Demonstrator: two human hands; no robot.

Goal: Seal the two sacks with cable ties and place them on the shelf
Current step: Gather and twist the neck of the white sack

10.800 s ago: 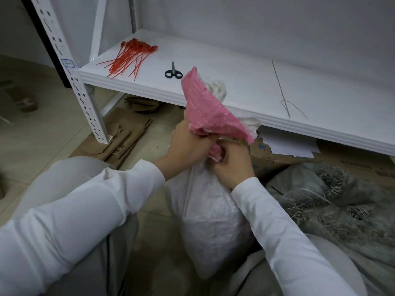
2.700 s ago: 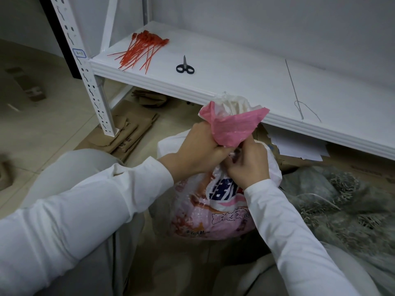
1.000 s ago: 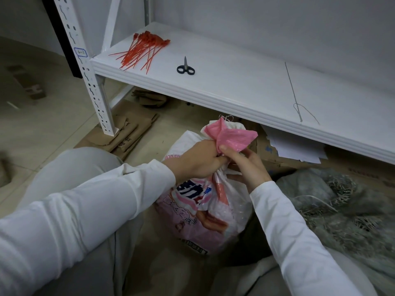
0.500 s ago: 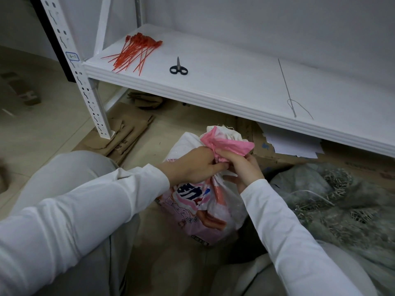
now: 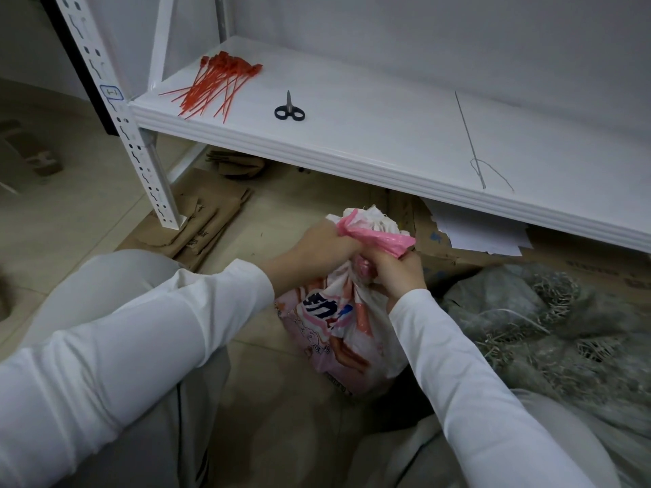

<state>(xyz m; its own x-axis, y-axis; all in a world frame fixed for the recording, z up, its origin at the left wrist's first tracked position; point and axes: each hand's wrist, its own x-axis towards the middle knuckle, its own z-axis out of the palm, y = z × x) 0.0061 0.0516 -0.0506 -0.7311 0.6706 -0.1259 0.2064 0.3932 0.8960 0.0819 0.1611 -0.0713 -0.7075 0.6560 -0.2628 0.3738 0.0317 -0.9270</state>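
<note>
A pink and white printed sack stands on the floor in front of my knees. Its top is bunched into a twisted neck with pink flaps sticking out. My left hand grips the neck from the left. My right hand grips it from the right, just below the flaps. A bundle of red cable ties lies at the left end of the white shelf. I cannot tell whether a tie is on the neck. A grey mesh sack lies on the floor to the right.
Black scissors lie on the shelf near the cable ties. A thin wire or string lies further right on the shelf. Flattened cardboard and papers lie under the shelf. The perforated shelf post stands at left.
Over the last second the sack's neck has been twisted tighter. My right hand has closed round it from the right. The pink flaps now droop to the right.
</note>
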